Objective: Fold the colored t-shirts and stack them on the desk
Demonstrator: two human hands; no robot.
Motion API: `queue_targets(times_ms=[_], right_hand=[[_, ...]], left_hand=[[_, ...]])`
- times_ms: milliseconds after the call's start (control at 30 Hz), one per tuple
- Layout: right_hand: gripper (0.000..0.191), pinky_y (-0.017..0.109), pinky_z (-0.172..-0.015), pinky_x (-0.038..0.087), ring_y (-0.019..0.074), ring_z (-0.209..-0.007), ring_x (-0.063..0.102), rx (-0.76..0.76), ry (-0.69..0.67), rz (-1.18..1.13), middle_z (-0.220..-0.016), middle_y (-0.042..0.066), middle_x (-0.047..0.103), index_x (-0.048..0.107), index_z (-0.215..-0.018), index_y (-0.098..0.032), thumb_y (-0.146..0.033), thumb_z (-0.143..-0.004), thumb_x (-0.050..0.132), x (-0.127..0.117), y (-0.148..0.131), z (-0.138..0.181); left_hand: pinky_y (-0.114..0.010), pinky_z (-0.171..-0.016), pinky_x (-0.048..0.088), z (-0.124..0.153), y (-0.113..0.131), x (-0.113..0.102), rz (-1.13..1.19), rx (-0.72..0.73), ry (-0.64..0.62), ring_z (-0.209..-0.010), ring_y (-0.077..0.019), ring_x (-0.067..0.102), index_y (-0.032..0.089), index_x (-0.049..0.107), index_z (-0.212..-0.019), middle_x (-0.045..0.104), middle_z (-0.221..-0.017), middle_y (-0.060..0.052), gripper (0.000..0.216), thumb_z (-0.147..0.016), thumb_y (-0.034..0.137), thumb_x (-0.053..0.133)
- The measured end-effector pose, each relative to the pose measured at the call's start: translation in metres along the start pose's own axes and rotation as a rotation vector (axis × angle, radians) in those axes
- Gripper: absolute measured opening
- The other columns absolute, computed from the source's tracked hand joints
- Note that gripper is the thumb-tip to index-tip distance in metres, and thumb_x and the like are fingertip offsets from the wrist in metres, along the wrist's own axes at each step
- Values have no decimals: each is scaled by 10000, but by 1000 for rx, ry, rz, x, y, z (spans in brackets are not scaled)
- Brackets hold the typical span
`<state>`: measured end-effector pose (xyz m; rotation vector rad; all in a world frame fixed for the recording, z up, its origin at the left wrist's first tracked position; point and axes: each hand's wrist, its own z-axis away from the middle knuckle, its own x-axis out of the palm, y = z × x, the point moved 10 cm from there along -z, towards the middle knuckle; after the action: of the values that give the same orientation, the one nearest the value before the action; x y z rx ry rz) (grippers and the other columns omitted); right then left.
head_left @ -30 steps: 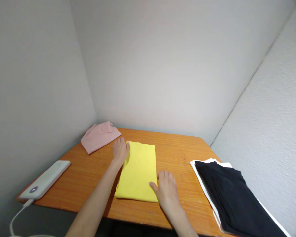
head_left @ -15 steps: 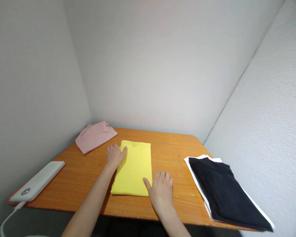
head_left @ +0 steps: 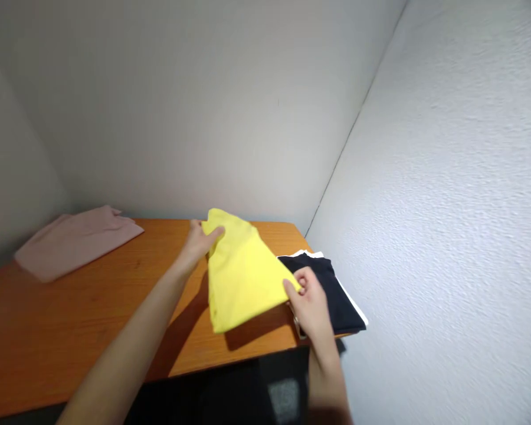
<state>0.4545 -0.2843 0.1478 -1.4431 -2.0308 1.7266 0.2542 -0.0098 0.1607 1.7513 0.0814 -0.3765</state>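
Note:
A folded yellow cloth (head_left: 241, 271) hangs lifted above the orange wooden table (head_left: 71, 319), tilted down toward me. My left hand (head_left: 197, 245) pinches its far top corner. My right hand (head_left: 310, 304) grips its near right edge, thumb on top. Just right of the cloth lies a folded black garment (head_left: 331, 289) on top of a white one (head_left: 312, 254), at the table's right end beside the wall.
A folded pink cloth (head_left: 77, 239) lies at the table's back left. Grey walls close in behind and on the right. The table's front edge runs just below my forearms, with dark floor beneath.
The yellow cloth lay flat under my open hands; now both hands hold it up off the table and have carried it rightward. The view has swung right, so the white power bank is out of view.

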Motion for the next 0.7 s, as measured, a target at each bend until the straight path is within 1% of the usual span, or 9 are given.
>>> queue_targets(times_ms=[100, 167, 233, 333, 433, 500, 567, 600, 700], right_hand=[[257, 295, -635, 522, 167, -770, 600, 41, 185, 19, -918, 74, 621, 600, -1029, -202, -425, -945, 503, -89, 24, 2], [277, 333, -751, 542, 176, -906, 602, 79, 236, 59, -1105, 94, 607, 596, -1132, -216, -415, -956, 516, -127, 41, 8], [292, 365, -822, 538, 182, -989, 587, 133, 256, 97, -1202, 83, 575, 582, -1182, -227, -406, -957, 532, -149, 60, 16], [300, 356, -776, 545, 190, -920, 612, 224, 263, 161, -1113, 83, 615, 591, -1158, -220, -421, -939, 545, -159, 95, 22], [359, 388, -647, 535, 243, -717, 633, 329, 229, 229, -830, 81, 653, 601, -1092, -175, -449, -860, 582, -158, 135, 20], [466, 439, -665, 519, 297, -732, 639, 371, 230, 357, -805, 112, 658, 589, -1097, -125, -489, -807, 577, -161, 148, 14], [607, 504, -788, 490, 362, -928, 621, 312, 295, 518, -983, 202, 655, 563, -1166, -82, -566, -803, 519, -166, 138, 2], [666, 535, -864, 456, 387, -1049, 576, 243, 333, 576, -1101, 235, 625, 544, -1214, -76, -607, -817, 473, -165, 125, -5], [766, 612, -1014, 319, 419, -1301, 378, 41, 313, 621, -1365, 224, 490, 465, -1358, -108, -679, -864, 338, -133, 89, -23]], left_hand=[[-314, -732, 553, 9, 57, 76, 167, 43, -147, -845, -172, 673, 201, 233, -1176, 614, -1117, -118, 618, -805, 475, 644], [-294, -706, 555, 18, 81, 127, 220, 53, -236, -794, -151, 680, 212, 214, -1172, 635, -1079, -99, 591, -834, 466, 627], [-293, -710, 555, 29, 87, 172, 221, 46, -303, -789, -154, 686, 210, 212, -1176, 648, -1057, -101, 576, -848, 453, 619], [-356, -774, 551, 46, 65, 220, 140, 15, -367, -849, -206, 692, 179, 240, -1194, 654, -1056, -142, 603, -819, 384, 664], [-470, -946, 472, 62, 42, 235, 20, 28, -358, -1116, -317, 610, 118, 293, -1238, 573, -1215, -254, 629, -780, 286, 690], [-509, -1110, 296, 69, 46, 229, -38, 101, -305, -1366, -343, 371, 106, 308, -1300, 395, -1423, -281, 633, -799, 277, 655], [-487, -1188, 104, 78, 77, 219, -142, 319, -249, -1467, -293, 135, 130, 323, -1361, 236, -1551, -204, 589, -851, 282, 576], [-468, -1198, 53, 86, 97, 217, -217, 467, -240, -1475, -263, 103, 149, 354, -1370, 235, -1566, -158, 539, -878, 282, 529], [-444, -1201, 73, 114, 136, 237, -465, 848, -323, -1438, -217, 236, 184, 490, -1312, 393, -1507, -92, 400, -953, 313, 368]])
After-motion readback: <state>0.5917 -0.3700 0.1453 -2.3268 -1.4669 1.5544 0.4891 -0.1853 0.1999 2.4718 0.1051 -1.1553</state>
